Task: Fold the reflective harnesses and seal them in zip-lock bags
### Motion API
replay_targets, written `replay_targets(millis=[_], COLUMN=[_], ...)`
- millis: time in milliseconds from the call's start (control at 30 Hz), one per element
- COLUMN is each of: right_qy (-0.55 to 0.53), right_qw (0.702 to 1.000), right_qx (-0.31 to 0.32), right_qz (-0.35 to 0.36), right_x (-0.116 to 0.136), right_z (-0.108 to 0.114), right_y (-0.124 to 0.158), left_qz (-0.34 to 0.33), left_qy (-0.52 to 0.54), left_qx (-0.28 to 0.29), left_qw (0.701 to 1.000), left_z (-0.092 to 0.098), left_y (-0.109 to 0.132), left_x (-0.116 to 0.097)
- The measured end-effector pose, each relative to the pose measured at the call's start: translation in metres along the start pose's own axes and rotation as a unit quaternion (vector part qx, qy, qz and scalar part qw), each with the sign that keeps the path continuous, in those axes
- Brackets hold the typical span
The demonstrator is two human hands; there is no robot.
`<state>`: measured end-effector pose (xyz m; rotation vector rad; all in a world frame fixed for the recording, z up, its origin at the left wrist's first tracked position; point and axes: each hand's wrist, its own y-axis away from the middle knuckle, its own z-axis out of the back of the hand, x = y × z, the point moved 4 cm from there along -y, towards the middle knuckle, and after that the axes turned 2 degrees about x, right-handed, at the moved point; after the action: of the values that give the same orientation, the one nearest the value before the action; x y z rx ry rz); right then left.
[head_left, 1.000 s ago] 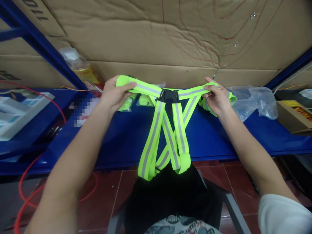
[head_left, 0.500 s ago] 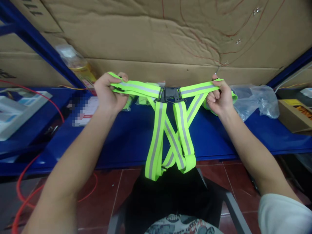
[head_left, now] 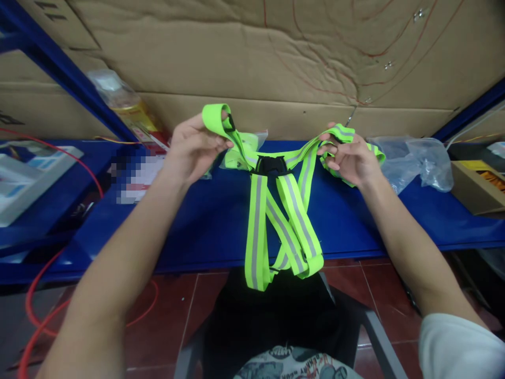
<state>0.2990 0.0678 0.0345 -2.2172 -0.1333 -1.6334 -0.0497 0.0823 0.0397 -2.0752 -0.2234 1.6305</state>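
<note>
A neon yellow-green reflective harness point(head_left: 258, 226) with grey stripes hangs between my hands, over the front edge of the blue table. Its black buckle point(head_left: 271, 166) is at the centre top, with straps looping down and crossing below. My left hand point(head_left: 201, 145) holds the left end of the waist strap, which curls over the fingers beside a black slider. On the other side, my right hand point(head_left: 347, 152) grips the right end, bunched between thumb and fingers.
Behind, on the blue table point(head_left: 213, 226), lie bagged green straps point(head_left: 236, 158), a clear plastic bag point(head_left: 418, 163) and an open cardboard box point(head_left: 473, 187). A bottle point(head_left: 126, 105) leans at the back left. White tray point(head_left: 35, 179) at far left; cardboard wall behind.
Both hands have moved inward, so the waist strap has gone from taut to slack. The buckle sits slightly lower, and the strap ends now curl over my fingers.
</note>
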Motion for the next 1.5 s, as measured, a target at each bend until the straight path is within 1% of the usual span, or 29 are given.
replay_targets(millis=[100,200,267,333,400,500,567,700,800,900,967,1033,1067,1133,1233,1300,1367,1400,1500], right_qy=[0.045,0.097,0.123,0.13,0.13,0.124,0.108,0.077,0.071,0.069,0.065,0.057,0.052,0.044,0.049,0.07,0.1,0.117,0.155], right_qw=[0.998,0.994,0.992,0.991,0.991,0.989,0.99,0.997,0.997,0.998,0.998,0.996,0.995,0.994,0.993,0.994,0.993,0.991,0.984], right_qx=[0.029,0.053,0.039,0.015,-0.007,-0.039,-0.038,-0.003,0.001,0.007,0.019,0.038,0.047,0.065,0.078,0.068,0.054,0.055,0.089], right_qz=[-0.012,-0.005,0.005,0.019,0.036,0.074,0.079,0.026,0.015,0.007,-0.019,-0.052,-0.066,-0.082,-0.077,-0.056,-0.028,-0.016,0.003], right_x=[-0.001,-0.004,-0.008,-0.014,-0.018,-0.018,-0.016,-0.023,-0.034,-0.045,-0.052,-0.056,-0.058,-0.061,-0.065,-0.065,-0.063,-0.061,-0.059], right_z=[-0.005,-0.006,-0.001,0.005,0.011,0.012,0.007,-0.01,-0.017,-0.022,-0.026,-0.032,-0.035,-0.04,-0.043,-0.042,-0.039,-0.039,-0.043], right_y=[0.002,0.003,0.0,-0.004,-0.008,-0.01,-0.007,-0.002,-0.002,-0.002,-0.001,0.002,0.003,0.006,0.006,0.005,0.004,0.004,0.006], left_qz=[-0.003,0.003,0.002,-0.01,-0.024,-0.02,-0.004,0.012,0.032,0.067,0.085,0.09,0.086,0.073,0.053,0.036,0.015,0.005,0.002], left_qy=[-0.018,-0.034,-0.048,-0.053,-0.042,-0.021,-0.019,-0.004,0.014,0.011,-0.001,-0.035,-0.06,-0.115,-0.193,-0.241,-0.282,-0.302,-0.367], left_qx=[-0.003,0.004,0.015,0.029,0.031,0.013,0.013,0.026,0.036,0.073,0.1,0.129,0.152,0.216,0.324,0.373,0.384,0.373,0.296], left_qw=[1.0,0.999,0.999,0.998,0.998,0.999,1.0,1.0,0.999,0.995,0.991,0.987,0.983,0.967,0.924,0.895,0.879,0.877,0.882], left_z=[-0.001,0.0,0.004,0.006,0.006,0.001,-0.005,-0.017,-0.024,-0.033,-0.04,-0.046,-0.05,-0.058,-0.071,-0.078,-0.083,-0.084,-0.083], left_y=[0.0,0.0,-0.001,-0.003,-0.004,-0.003,0.0,0.005,0.008,0.013,0.018,0.023,0.025,0.03,0.04,0.045,0.049,0.05,0.049], left_x=[0.005,0.01,0.013,0.015,0.016,0.018,0.019,0.025,0.035,0.045,0.049,0.048,0.047,0.043,0.041,0.043,0.048,0.051,0.061])
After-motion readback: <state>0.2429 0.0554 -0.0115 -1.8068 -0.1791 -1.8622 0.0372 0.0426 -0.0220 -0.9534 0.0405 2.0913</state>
